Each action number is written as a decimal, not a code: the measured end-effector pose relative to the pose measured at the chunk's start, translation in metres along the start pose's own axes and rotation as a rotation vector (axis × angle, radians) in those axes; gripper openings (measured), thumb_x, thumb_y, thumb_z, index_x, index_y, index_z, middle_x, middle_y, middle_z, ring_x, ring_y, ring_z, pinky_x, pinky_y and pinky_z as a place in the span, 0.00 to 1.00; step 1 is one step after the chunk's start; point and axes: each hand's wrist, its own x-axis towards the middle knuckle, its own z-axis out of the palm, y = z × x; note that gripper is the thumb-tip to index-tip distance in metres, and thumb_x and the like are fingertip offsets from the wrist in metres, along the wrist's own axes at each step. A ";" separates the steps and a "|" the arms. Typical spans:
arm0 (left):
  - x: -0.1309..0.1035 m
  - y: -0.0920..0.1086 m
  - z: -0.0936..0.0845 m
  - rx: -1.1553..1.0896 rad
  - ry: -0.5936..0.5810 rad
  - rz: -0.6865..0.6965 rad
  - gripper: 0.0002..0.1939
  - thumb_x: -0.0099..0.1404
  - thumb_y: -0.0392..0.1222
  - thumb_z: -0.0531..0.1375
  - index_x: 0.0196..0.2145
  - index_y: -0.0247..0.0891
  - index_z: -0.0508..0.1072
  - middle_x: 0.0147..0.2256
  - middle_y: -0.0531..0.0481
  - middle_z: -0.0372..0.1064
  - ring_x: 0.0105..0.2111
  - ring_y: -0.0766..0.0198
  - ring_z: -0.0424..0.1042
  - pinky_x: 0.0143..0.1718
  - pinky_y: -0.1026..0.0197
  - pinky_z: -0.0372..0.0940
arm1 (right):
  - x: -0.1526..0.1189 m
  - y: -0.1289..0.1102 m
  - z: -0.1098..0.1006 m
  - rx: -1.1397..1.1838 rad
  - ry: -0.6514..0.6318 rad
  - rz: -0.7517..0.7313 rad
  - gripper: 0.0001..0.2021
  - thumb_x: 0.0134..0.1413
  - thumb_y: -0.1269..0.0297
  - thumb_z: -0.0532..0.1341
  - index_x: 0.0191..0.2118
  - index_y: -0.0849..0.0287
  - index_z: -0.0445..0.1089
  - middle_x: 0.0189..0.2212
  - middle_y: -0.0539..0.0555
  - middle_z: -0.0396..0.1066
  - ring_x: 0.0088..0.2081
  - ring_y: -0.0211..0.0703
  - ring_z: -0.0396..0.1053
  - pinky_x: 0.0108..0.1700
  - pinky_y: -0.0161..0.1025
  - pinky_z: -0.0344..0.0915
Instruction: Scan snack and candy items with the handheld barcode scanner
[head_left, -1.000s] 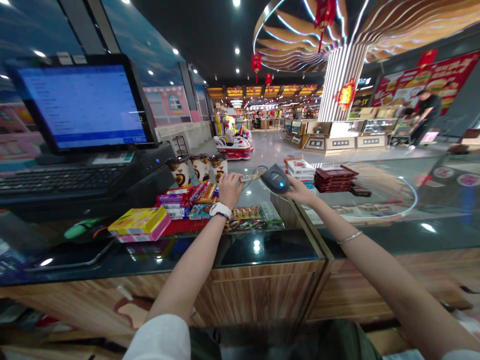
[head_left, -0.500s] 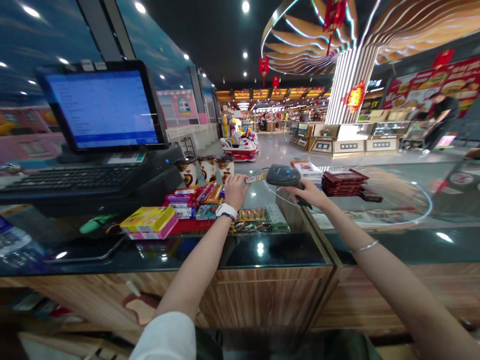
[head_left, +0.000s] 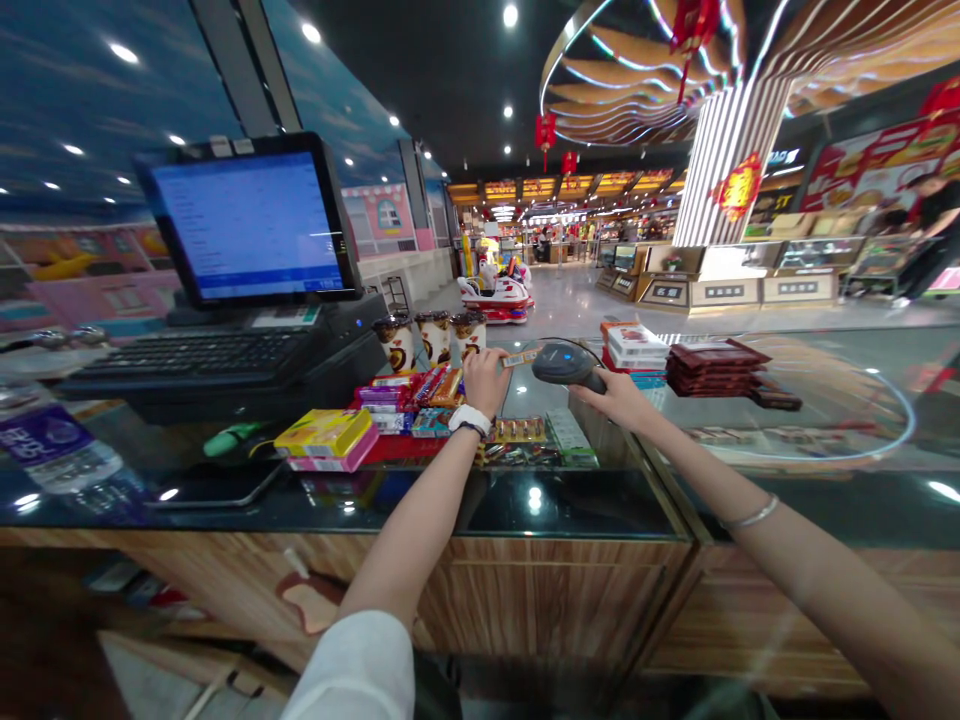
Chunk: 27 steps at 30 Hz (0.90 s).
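My left hand (head_left: pixel 486 384) is closed on a small, flat yellowish packet (head_left: pixel 521 358), which sticks out to the right from the fingers. Its far end is close to the head of a dark grey barcode scanner (head_left: pixel 562 362). Wrapped round the scanner's handle is my right hand (head_left: pixel 619 398). Below and left of my left hand lie colourful snack bars (head_left: pixel 397 392). Three lidded paper cups (head_left: pixel 433 338) stand behind them. Stacks of dark red packets (head_left: pixel 712 368) and white boxes (head_left: pixel 636 345) are to the right of the scanner.
A monitor (head_left: pixel 255 225) and a keyboard (head_left: pixel 187 355) occupy the left side. Nearer are yellow and pink boxes (head_left: pixel 326 437), a dark tablet-like device (head_left: pixel 217 484) and a water bottle (head_left: pixel 60 445). A person (head_left: pixel 930 235) stands far right.
The camera view has turned slightly left, so the scene sits further right. The scanner's head has moved closer to my left hand's packet. Both hands keep their grips.
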 end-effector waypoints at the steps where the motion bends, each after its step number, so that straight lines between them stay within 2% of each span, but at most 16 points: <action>1: 0.000 -0.001 0.000 0.001 -0.001 -0.002 0.05 0.67 0.36 0.59 0.39 0.43 0.73 0.42 0.47 0.76 0.48 0.54 0.73 0.61 0.47 0.56 | 0.000 0.000 0.000 0.003 -0.001 0.003 0.22 0.50 0.39 0.58 0.29 0.56 0.66 0.18 0.48 0.64 0.23 0.42 0.65 0.25 0.36 0.57; 13: 0.000 -0.002 0.001 0.029 0.000 0.034 0.05 0.66 0.36 0.59 0.39 0.43 0.73 0.42 0.47 0.76 0.47 0.52 0.72 0.60 0.47 0.57 | 0.000 0.003 0.000 -0.023 -0.025 -0.026 0.21 0.53 0.41 0.59 0.30 0.56 0.68 0.17 0.48 0.65 0.23 0.44 0.67 0.26 0.36 0.59; 22: 0.000 0.001 -0.001 0.028 0.004 0.008 0.05 0.67 0.36 0.59 0.39 0.44 0.73 0.41 0.48 0.75 0.47 0.53 0.73 0.62 0.47 0.56 | 0.000 0.003 0.002 -0.050 0.024 -0.031 0.21 0.52 0.41 0.60 0.31 0.57 0.70 0.19 0.49 0.67 0.25 0.44 0.67 0.27 0.36 0.59; 27: -0.001 0.000 0.000 0.037 0.011 0.012 0.05 0.67 0.37 0.58 0.39 0.44 0.74 0.41 0.48 0.75 0.47 0.54 0.72 0.62 0.48 0.56 | 0.000 0.005 0.002 -0.037 0.003 -0.041 0.21 0.55 0.44 0.59 0.39 0.58 0.73 0.25 0.52 0.72 0.29 0.48 0.71 0.33 0.38 0.65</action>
